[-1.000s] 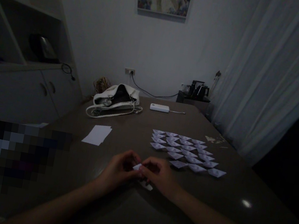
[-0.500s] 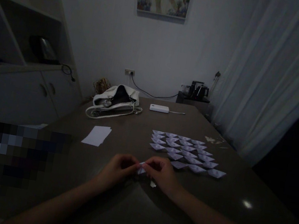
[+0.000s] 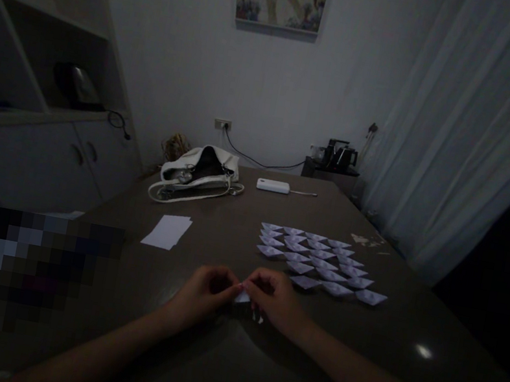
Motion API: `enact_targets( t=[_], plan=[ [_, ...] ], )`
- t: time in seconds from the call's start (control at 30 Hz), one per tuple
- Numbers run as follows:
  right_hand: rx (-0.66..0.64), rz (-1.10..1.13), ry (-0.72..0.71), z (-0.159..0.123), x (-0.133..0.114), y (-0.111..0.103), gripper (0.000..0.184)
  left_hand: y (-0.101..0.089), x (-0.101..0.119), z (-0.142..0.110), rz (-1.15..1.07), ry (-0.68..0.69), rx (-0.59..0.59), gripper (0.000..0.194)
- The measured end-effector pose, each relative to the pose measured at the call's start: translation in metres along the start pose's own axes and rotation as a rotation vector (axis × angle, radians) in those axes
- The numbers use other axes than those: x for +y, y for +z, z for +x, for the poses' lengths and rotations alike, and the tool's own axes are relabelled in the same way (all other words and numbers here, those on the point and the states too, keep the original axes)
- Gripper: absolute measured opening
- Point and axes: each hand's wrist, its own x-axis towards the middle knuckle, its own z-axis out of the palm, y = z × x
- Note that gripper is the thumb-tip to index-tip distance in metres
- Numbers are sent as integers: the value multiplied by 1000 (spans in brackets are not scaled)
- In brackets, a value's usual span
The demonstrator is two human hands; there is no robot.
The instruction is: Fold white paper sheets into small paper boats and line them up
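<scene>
The small folded white paper is mostly hidden by the fingertips, its folds hard to read; a pale scrap under the right hand is also partly covered. A pixelated patch masks the left of the desk. The right hand and left hand meet, wrists angled inward (both forearms slant up from below), fingertips pinching the paper, just nearer than the paper boats.

White folded paper, white paper boats (faintly lilac), grey-brown table, off-white bag
</scene>
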Motion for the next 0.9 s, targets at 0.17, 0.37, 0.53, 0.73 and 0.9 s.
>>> enact_targets(
  t=[0.17, 0.37, 0.53, 0.73, 0.9],
  plan=[
    [42, 20, -53, 2, 2, -1, 23, -1, 2, 0, 41, -2, -19, 32],
    [72, 91, -53, 4, 4, -2, 28, -1, 2, 1, 60, 8, -29, 31],
    [41, 112, -44, 4, 2, -1, 31, 0, 2, 1, 1, 6, -6, 31],
    [-54, 71, -35, 0, -1, 1, 37, -4, 0, 2, -78, 24, 124, 34],
    [-114, 32, -63, -1, -1, 0, 38, -3, -3, 3, -157, 28, 97, 37]
  ],
)
